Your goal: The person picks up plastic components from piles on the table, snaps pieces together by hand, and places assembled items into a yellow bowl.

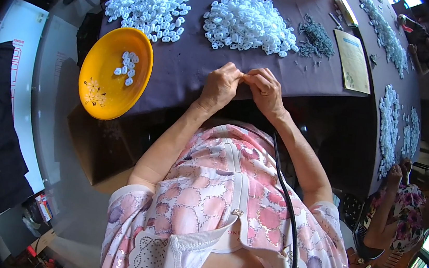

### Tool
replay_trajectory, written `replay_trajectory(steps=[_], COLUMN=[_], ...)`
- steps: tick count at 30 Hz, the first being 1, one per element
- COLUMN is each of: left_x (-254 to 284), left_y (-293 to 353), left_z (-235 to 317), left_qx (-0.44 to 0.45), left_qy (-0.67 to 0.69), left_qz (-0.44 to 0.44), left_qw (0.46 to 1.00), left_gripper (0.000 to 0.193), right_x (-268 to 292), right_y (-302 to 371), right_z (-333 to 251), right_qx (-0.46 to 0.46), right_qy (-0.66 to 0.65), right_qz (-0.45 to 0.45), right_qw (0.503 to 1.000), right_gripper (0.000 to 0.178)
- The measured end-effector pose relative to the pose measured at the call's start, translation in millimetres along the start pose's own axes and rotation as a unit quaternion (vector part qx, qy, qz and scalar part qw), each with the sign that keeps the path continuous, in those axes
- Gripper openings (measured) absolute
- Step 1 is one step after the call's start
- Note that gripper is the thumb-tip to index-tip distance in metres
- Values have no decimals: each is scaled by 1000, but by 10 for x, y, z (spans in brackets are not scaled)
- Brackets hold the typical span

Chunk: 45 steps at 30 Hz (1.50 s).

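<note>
Purple-grey cloth-covered table [179, 70]: white oval pieces [252, 25], heaped far left and centre; small dark-grey pieces [316, 38], beige rectangular packet [353, 62], right; yellow flowered bowl [110, 55], left edge.

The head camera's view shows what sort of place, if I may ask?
Probably a small hand-assembly workshop: the cloth-covered table bears a heap of small white plastic pieces and a pile of dark grey parts, with another person beside more white pieces at the right.

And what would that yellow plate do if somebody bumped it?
The yellow plate might tip, since it seems to stick out past the table edge. It looks shiny and smooth, so perhaps slippery. The few loose white pieces on it would probably slide around.
</note>
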State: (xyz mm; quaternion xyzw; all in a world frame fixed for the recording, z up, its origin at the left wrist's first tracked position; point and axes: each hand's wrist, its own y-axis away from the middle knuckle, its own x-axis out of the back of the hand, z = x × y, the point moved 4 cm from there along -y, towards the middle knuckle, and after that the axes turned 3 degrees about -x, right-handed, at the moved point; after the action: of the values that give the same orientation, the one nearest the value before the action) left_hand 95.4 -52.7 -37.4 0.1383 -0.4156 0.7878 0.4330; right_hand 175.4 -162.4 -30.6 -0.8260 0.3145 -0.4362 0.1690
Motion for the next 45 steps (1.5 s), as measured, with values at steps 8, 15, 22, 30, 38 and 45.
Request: replay_trajectory(steps=[8,15,22,30,38,45], left_x=[-10,-7,15,65,130,626], left_y=[-32,-75,-34,-35,3,17], left_z=[-199,-163,-135,-108,-311,-172], left_qx=[217,236,255,307,384,343], left_qy=[206,203,212,234,365,339], left_qz=[-53,-63,-68,-35,29,87], left_qw=[953,948,941,922,848,872], left_gripper=[17,15,12,11,13,12], right_x=[28,48,258,1002,1000,965], right_y=[-36,-34,17,207,111,207], right_z=[6,-4,68,794,885,1006], right_qx=[-117,-103,-139,-261,-260,-282], right_qy=[-45,-35,-71,150,275,293], right_qz=[14,38,37,154,90,75], right_qw=[992,993,987,941,921,910], right_gripper=[31,29,16,5,7,8])
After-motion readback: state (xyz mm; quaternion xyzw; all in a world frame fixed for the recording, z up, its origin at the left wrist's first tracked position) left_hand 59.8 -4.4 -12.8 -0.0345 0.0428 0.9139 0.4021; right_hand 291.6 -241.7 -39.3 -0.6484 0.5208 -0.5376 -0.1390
